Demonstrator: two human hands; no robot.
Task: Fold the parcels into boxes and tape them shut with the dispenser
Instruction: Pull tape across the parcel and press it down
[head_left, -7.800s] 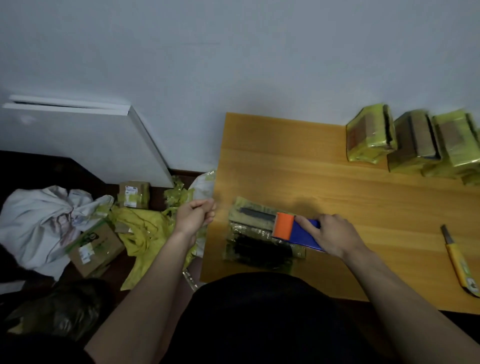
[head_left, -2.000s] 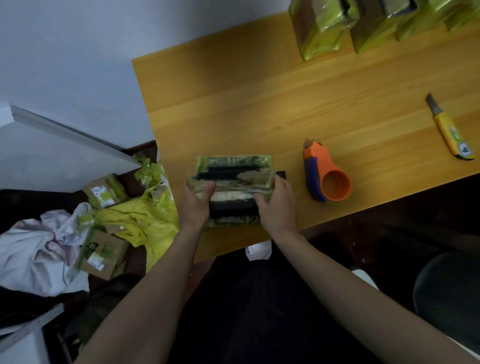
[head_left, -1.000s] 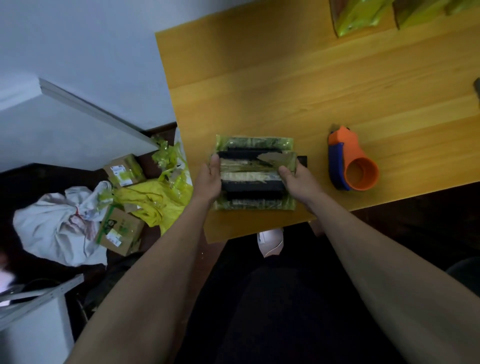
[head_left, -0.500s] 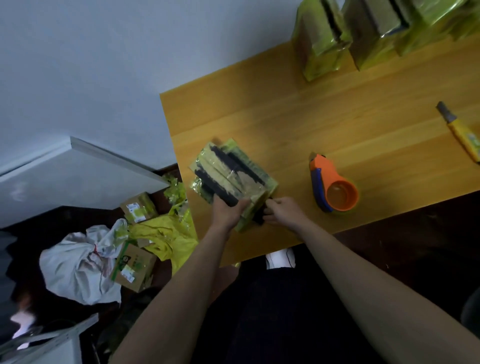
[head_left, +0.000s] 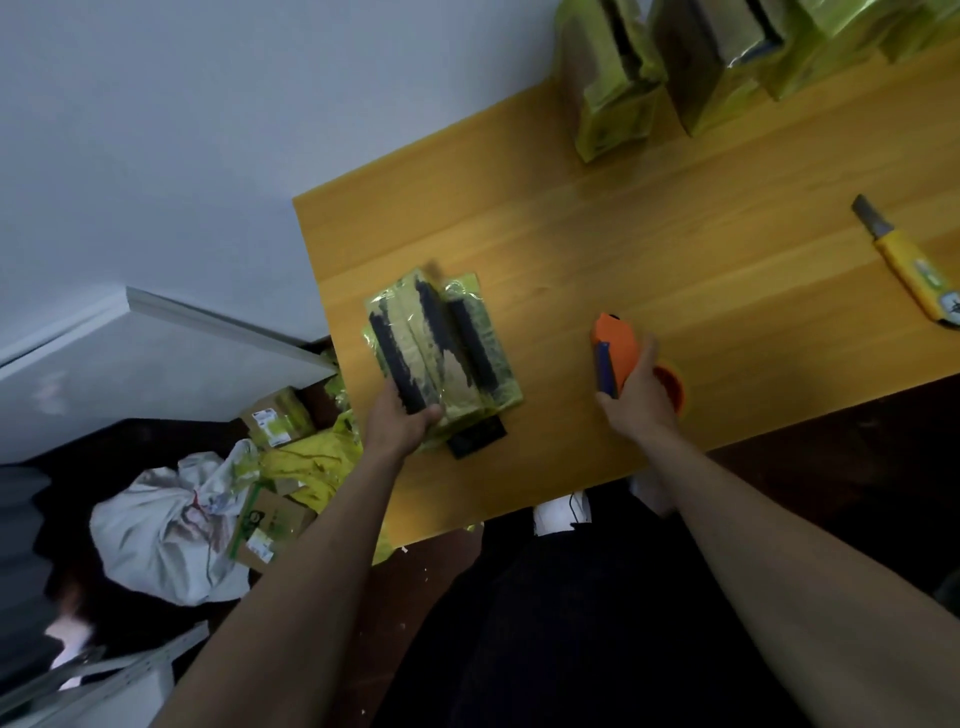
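- Parcel (head_left: 441, 358) lay near the left edge of the tabletop (head_left: 649, 244), wrapped in yellow-green film with dark tape strips along it.
- The left hand (head_left: 402, 421) gripped its near end with curled fingers, probably to keep it steady for taping.
- The right hand (head_left: 641, 392) was closed around the orange dispenser (head_left: 615, 348), which stood on the tabletop near the front edge, well apart from the parcel; it seemed that the person was taking it up for the next strip.
- Finished parcels (head_left: 613, 78) stood in a row at the far edge, out of the working area.
- A yellow knife (head_left: 909, 267) lay near the right edge, untouched.
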